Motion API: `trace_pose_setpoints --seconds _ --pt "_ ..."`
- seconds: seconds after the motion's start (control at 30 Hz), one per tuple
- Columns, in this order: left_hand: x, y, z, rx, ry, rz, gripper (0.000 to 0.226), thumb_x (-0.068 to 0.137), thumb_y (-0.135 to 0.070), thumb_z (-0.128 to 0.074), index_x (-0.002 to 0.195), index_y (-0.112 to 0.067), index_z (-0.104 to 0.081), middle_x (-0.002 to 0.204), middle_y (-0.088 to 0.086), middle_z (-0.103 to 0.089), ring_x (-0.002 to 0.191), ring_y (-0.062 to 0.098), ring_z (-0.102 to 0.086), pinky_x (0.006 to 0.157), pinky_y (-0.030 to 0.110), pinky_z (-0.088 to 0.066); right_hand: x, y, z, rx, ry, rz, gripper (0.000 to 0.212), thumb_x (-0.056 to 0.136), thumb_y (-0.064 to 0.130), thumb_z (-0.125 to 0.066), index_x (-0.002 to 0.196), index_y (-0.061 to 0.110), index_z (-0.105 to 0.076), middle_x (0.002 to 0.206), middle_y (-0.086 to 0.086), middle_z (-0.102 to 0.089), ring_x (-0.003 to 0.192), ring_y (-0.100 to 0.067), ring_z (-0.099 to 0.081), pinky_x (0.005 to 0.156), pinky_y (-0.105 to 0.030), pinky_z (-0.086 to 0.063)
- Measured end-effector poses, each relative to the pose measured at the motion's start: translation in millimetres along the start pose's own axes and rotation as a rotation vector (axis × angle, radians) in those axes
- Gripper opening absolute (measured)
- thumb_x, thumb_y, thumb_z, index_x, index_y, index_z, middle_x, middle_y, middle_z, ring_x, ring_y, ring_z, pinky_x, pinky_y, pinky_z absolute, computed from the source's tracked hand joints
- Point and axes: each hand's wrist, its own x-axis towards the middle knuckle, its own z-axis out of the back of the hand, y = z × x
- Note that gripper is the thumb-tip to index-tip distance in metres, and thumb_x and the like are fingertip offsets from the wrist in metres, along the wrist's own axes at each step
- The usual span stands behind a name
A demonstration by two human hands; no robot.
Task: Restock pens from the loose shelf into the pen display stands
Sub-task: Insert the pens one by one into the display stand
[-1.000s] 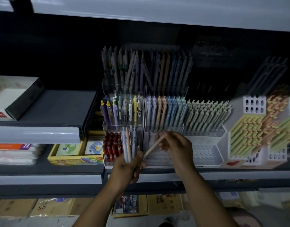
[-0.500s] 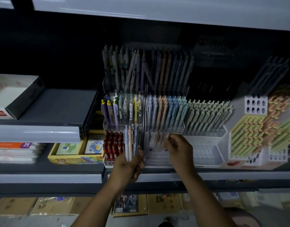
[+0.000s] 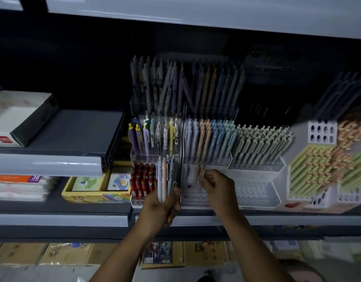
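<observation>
My left hand (image 3: 163, 203) grips a bundle of several pastel pens (image 3: 165, 178), held upright in front of the clear stand. My right hand (image 3: 217, 187) pinches one peach pen (image 3: 198, 171) that stands in the bottom tier of the tiered display stand (image 3: 196, 197), next to a lilac pen there. The tiers above hold rows of lilac, peach and blue pens (image 3: 208, 137). Whether the peach pen's tip sits fully in a hole is hidden by the clear front wall.
A clear stand (image 3: 139, 197) on the left holds red pens and mixed pens. A white perforated stand (image 3: 257, 193) with an empty lower tier is on the right, then a honeycomb holder (image 3: 322, 131) of pastel pens. A yellow crayon box (image 3: 94, 195) lies left.
My right hand swung the peach pen from a slant to upright and lowered it into the stand's bottom tier. My left hand kept the bundle almost still.
</observation>
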Motion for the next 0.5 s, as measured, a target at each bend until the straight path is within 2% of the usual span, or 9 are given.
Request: trace_pose_setpoints --seconds 0.07,0.2,0.33,0.43,0.5 --pt "0 -1 0 -0.006 -0.004 0.008 0.033 0.103 -0.021 -0.057 0.079 0.001 -0.058 0.049 0.000 -0.053 0.038 0.017 -0.037 0.041 0.023 -0.033 0 1 1 0.008 -0.001 -0.003 0.001 0.091 0.011 -0.073 0.090 0.012 -0.073 0.085 0.002 -0.072 0.079 -0.007 -0.067 0.073 -0.024 -0.056" --pt "0 0 3 -0.024 -0.009 0.012 0.030 0.102 -0.022 -0.058 0.081 0.000 -0.058 0.060 0.011 -0.056 0.041 0.018 -0.038 0.042 0.022 -0.031 0 8 4 0.017 0.014 -0.012 0.003 0.091 0.011 -0.073 0.088 0.012 -0.073 0.083 0.004 -0.072 0.078 -0.006 -0.067 0.074 -0.030 -0.058" --pt "-1 -1 2 -0.021 0.000 0.017 0.030 0.103 -0.021 -0.056 0.083 0.001 -0.057 0.051 0.001 -0.054 0.039 0.016 -0.036 0.041 0.021 -0.030 2 13 7 -0.043 0.007 -0.016 0.009 0.089 0.017 -0.075 0.090 0.010 -0.068 0.089 -0.002 -0.071 0.082 -0.013 -0.067 0.075 -0.034 -0.057" --pt "-1 -1 1 -0.003 0.003 0.005 0.035 0.103 -0.023 -0.057 0.079 0.003 -0.059 0.047 0.001 -0.050 0.038 0.018 -0.036 0.043 0.024 -0.030 -3 23 7 -0.081 -0.097 -0.018 0.034 0.087 0.020 -0.078 0.114 0.008 -0.062 0.113 -0.006 -0.062 0.096 -0.008 -0.056 0.073 -0.016 -0.047" --pt "-1 0 2 0.009 -0.001 -0.001 0.039 0.103 -0.025 -0.058 0.076 0.004 -0.060 0.047 0.003 -0.049 0.039 0.020 -0.037 0.044 0.026 -0.031 -6 35 8 -0.084 -0.144 0.061 0.043 0.086 0.023 -0.079 0.122 0.010 -0.058 0.115 -0.002 -0.054 0.097 0.000 -0.049 0.073 -0.005 -0.038"
